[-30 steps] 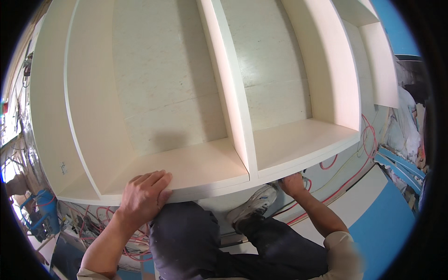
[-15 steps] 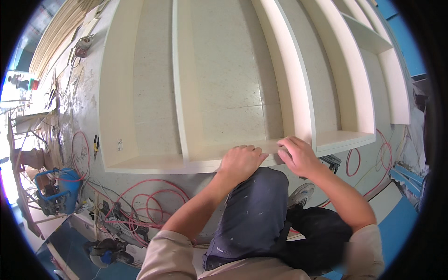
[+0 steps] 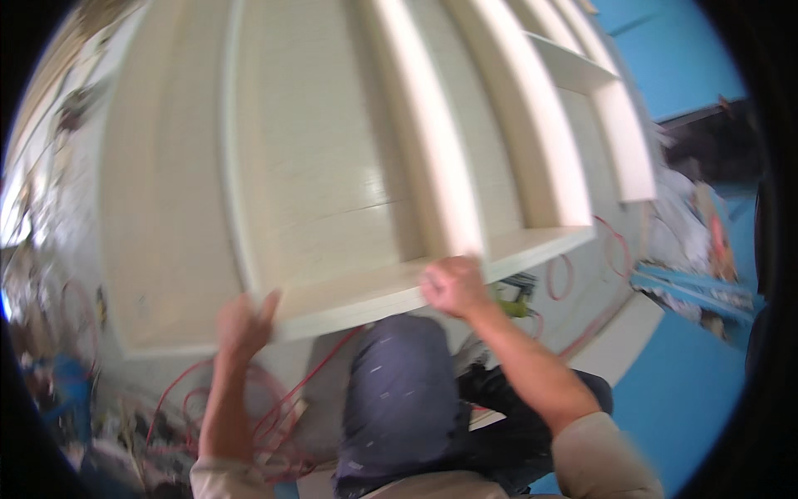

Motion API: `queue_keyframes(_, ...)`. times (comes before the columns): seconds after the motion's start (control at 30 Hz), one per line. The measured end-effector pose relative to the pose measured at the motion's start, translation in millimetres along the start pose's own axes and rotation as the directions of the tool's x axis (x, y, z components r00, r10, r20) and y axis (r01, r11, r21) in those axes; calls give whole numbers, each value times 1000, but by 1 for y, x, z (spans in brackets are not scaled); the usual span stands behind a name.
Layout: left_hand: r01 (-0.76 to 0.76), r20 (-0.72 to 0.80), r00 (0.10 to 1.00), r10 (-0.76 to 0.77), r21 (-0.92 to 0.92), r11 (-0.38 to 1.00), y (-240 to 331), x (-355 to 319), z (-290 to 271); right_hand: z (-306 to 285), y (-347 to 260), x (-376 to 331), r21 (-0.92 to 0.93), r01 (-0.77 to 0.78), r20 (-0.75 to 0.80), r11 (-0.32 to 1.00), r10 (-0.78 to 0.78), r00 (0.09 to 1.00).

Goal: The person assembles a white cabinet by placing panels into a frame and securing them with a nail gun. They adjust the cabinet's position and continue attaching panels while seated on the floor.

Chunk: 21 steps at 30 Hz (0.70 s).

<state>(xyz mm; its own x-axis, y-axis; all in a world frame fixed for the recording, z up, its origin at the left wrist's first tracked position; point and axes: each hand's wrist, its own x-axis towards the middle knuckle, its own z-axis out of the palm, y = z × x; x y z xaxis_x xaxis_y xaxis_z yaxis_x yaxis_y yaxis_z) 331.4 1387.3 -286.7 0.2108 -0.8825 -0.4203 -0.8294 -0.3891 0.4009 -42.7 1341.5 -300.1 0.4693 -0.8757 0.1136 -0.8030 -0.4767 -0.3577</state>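
Observation:
A large white cabinet frame [image 3: 366,301] lies on the floor before me, with long upright dividers running away from its near edge board. My left hand [image 3: 243,326], blurred by motion, is closed at that edge by the left divider's end, its thumb sticking up. Further right, my right hand [image 3: 453,285] is closed over the same edge, next to the end of a middle divider. The undersides of both grips are hidden. My bent knee [image 3: 397,378] in dark trousers is just below the board, between the hands.
Red hoses [image 3: 274,407] coil on the floor at lower left and beyond the frame's right corner. A green and black tool [image 3: 514,306] lies near my right forearm. Blue sheeting [image 3: 665,399] covers the lower right. Blurred blue equipment [image 3: 71,387] stands at left.
My hands were close together on the edge; the left has moved far to the left along it and the right is now closed on the board. The view has swung rightward.

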Motion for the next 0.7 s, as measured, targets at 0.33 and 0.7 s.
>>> queue_keyframes(0.33, -206, -67, 977, 203, -54, 977, -5, -21, 4, -26, 90, -12, 246, -476, -353, 845, 535, 768)
queue_keyframes(0.7, -213, -12, 977, 213, -94, 973, -20, -17, 3, -25, 87, 0, 203, -468, -276, 860, 508, 816)
